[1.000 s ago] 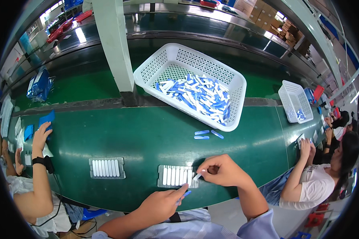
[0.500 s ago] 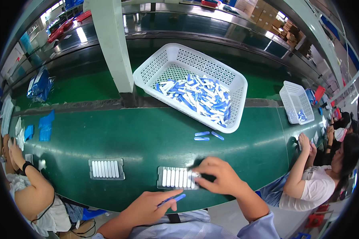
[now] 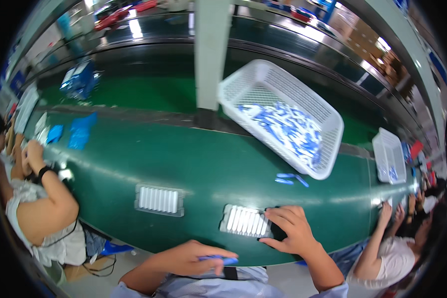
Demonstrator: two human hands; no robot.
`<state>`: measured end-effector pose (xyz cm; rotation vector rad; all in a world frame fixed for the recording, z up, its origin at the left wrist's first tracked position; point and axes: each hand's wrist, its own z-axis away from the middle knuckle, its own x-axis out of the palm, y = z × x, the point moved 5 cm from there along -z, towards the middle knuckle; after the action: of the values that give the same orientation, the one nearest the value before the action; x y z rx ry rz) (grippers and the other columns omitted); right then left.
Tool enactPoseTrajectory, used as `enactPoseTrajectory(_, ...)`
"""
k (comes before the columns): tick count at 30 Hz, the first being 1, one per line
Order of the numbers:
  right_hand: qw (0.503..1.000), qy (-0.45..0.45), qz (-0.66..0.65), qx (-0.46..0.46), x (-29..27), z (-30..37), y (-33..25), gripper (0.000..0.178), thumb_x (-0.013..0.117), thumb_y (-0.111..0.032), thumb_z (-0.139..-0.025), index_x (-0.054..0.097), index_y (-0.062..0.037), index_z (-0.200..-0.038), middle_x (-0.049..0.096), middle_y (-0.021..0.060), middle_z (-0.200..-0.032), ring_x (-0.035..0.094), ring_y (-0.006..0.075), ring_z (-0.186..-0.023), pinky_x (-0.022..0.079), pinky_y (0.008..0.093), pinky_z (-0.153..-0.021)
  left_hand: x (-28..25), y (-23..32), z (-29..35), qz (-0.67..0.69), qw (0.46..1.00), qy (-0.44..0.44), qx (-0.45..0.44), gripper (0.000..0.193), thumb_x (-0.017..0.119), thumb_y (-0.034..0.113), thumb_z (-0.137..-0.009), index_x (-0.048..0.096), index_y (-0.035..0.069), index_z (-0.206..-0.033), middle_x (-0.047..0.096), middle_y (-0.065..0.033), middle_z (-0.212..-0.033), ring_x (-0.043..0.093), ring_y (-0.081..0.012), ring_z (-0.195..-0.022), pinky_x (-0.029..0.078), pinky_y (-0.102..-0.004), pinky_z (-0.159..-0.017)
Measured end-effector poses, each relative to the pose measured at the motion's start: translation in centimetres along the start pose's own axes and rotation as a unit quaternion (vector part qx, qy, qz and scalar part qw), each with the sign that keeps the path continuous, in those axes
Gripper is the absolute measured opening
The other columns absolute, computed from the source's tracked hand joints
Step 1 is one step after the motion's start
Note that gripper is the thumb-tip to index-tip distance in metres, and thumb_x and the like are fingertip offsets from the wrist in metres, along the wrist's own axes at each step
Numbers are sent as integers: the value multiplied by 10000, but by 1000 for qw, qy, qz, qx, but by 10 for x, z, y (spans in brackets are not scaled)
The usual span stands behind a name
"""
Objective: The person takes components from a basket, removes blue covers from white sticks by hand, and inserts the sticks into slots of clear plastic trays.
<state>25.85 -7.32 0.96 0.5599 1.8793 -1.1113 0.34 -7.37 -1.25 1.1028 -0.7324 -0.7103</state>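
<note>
My left hand [image 3: 186, 257], near the front edge of the table, is closed round a slim blue stick-shaped piece [image 3: 229, 260] whose end sticks out past the fingers. My right hand [image 3: 295, 231] grips the right end of a clear plastic tray [image 3: 224, 226], thumb at its near corner and fingers at the far one. Several slim white pieces [image 3: 245, 220] stand side by side in that tray. To its left lies a similar clear tray [image 3: 180, 204] with a row of white pieces [image 3: 158, 199], touched by neither hand.
A white basket [image 3: 333, 154] holds many blue and white pieces [image 3: 288, 131]. Loose blue pieces [image 3: 285, 182] lie before it. A pale post [image 3: 211, 59] rises behind the table. People sit at both sides; blue packets [image 3: 82, 131] lie far left, a smaller basket [image 3: 388, 159] right.
The view has swung left, so the scene sits further right. My right hand has gone from blurred, pinched fingers over the tray's right end to a wider hold there. My left keeps the blue piece.
</note>
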Motion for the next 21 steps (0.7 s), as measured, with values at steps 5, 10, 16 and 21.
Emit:
enactPoseTrajectory(5, 999, 17, 20, -22, 33, -64, -32, 633, 835, -354, -738, 637, -91, -1279, 656, 69, -1231, 585, 274, -1061, 431, 413, -923, 29, -14, -3, -14, 992, -108, 62, 370, 528, 123, -1026, 589, 38, -1381, 706, -56, -860, 635, -141, -834, 501, -281, -815)
enactPoseTrajectory(10, 996, -15, -14, -87, 59, -109, -54, 651, 854, -351, -721, 635, -76, -1268, 660, 87, -1238, 589, 302, -1021, 439, 416, -880, 8, -19, 13, -64, 990, 19, 122, 382, 535, 105, -1006, 577, 34, -1379, 707, -60, -883, 636, -139, -801, 512, -294, -791)
enactPoseTrajectory(16, 988, -8, -18, -152, 102, -177, -103, 645, 822, -398, -742, 637, -77, -1270, 663, 77, -1207, 579, 288, -1012, 434, 407, -887, -5, -25, 24, 55, 994, 37, 85, 374, 516, 96, -1043, 561, 44, -1410, 676, -48, -892, 507, -66, -627, 445, -234, -603)
enactPoseTrajectory(21, 985, 17, -6, -173, 143, -229, -129, 650, 791, -392, -775, 605, -83, -1316, 638, 65, -1254, 556, 292, -1040, 428, 421, -923, -9, -27, 16, 54, 988, 19, 142, 381, 474, 123, -1059, 544, 82, -1431, 658, -30, -878, 492, -73, -571, 443, -231, -589)
